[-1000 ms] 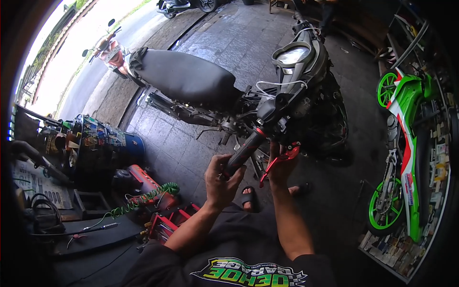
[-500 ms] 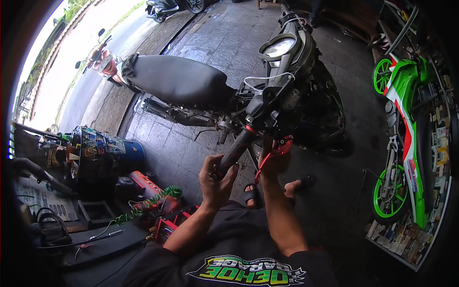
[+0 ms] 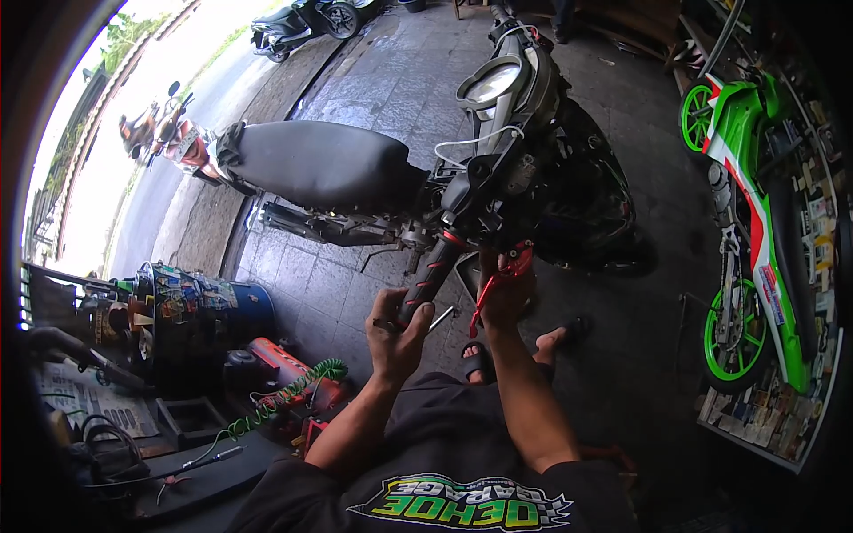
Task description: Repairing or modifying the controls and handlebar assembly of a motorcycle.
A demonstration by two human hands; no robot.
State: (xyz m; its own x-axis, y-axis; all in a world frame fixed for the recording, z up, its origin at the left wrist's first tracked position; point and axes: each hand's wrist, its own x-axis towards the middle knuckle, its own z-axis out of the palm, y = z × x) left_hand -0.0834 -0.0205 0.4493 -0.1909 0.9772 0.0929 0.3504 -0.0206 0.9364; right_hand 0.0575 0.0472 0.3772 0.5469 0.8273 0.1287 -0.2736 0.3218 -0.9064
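Observation:
My left hand [image 3: 394,342] is closed around the outer end of the black handlebar grip [image 3: 431,280], which has red accents and a red inner ring. My right hand [image 3: 502,306] is closed on a red lever [image 3: 514,265] just right of the grip, some fingers hidden behind it. The grip belongs to a partly stripped black motorcycle [image 3: 320,160] with a long seat, a round display [image 3: 489,84] and a loose white cable. A short silver rod [image 3: 443,319] shows between my hands, below the grip.
Red-and-white scooter [image 3: 187,147] behind the seat; black scooter [image 3: 293,27] near the road. Green-and-white small bike [image 3: 755,222] on a right-hand display. At left, blue drum [image 3: 249,306], red compressor [image 3: 284,360], coiled hose, dark bench [image 3: 142,471]. A person's leg [image 3: 562,19] at the top.
The motorcycle and surroundings sit slightly higher and further left in the picture. My hands keep their holds, shifted a little left, and the silver rod shows more clearly below the grip.

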